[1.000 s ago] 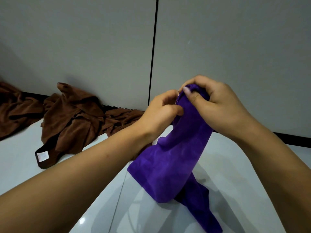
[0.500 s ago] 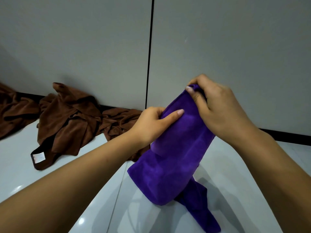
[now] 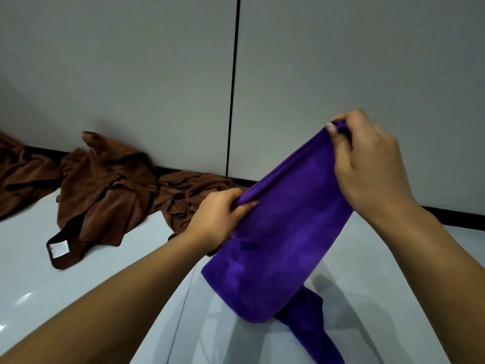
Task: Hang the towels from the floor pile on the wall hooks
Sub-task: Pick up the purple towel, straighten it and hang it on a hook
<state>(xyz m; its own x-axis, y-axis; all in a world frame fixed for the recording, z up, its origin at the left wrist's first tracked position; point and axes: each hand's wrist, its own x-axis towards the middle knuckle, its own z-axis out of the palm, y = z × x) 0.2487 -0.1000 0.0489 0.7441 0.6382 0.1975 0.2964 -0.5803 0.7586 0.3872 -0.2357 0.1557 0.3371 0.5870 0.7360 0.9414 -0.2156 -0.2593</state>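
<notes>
Two hands share one purple towel (image 3: 283, 232), held up off the floor (image 3: 110, 290) in front of the wall (image 3: 341, 74). The right hand (image 3: 367, 164) pinches a bunched top corner between thumb and curled fingers, and the left hand (image 3: 220, 219) grips the same upper edge lower down, fingers wrapped round a fold. Stretched between them, that edge runs taut on a slant, probably so a corner or loop can be found for a hook; no hook is in view. The cloth looks soft and plush, with a short matte nap, and hangs doubled in a broad fold, a twisted tail trailing to the glossy pale tiles. Behind the left hand, brown towels (image 3: 110, 190) lie crumpled against the dark skirting, one showing a white label (image 3: 59, 248). The wall is smooth grey panel split by a dark seam (image 3: 233, 88).
</notes>
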